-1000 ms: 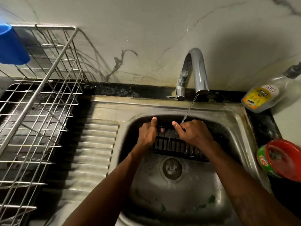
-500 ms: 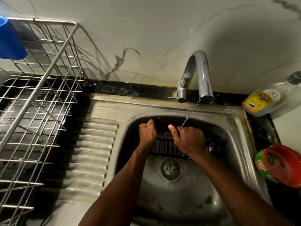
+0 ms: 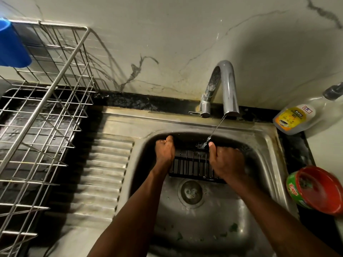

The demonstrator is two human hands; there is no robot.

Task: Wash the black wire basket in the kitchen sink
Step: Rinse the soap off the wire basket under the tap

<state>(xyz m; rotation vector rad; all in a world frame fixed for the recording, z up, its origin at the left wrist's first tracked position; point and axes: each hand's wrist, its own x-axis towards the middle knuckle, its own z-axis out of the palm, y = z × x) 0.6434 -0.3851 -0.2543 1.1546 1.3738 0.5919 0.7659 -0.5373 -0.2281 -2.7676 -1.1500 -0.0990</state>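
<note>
The black wire basket [image 3: 192,165] sits at the back of the steel sink [image 3: 267,149], above the drain. My left hand [image 3: 164,152] grips its left end, thumb up on the top edge. My right hand [image 3: 225,163] is closed over its right part, hiding that end. A thin stream of water falls from the chrome tap [image 3: 225,86] and splashes on the basket's top edge just left of my right thumb.
A steel dish rack [image 3: 46,115] stands on the left, with a blue cup [image 3: 11,45] at its top corner. The ribbed drainboard [image 3: 104,173] lies between rack and sink. A clear soap bottle [image 3: 300,115] and a red-lidded green tub [image 3: 315,190] sit on the right counter.
My right hand has slid to the right along the basket, uncovering more of its middle bars. My left hand keeps its grip on the left end. Water keeps running.
</note>
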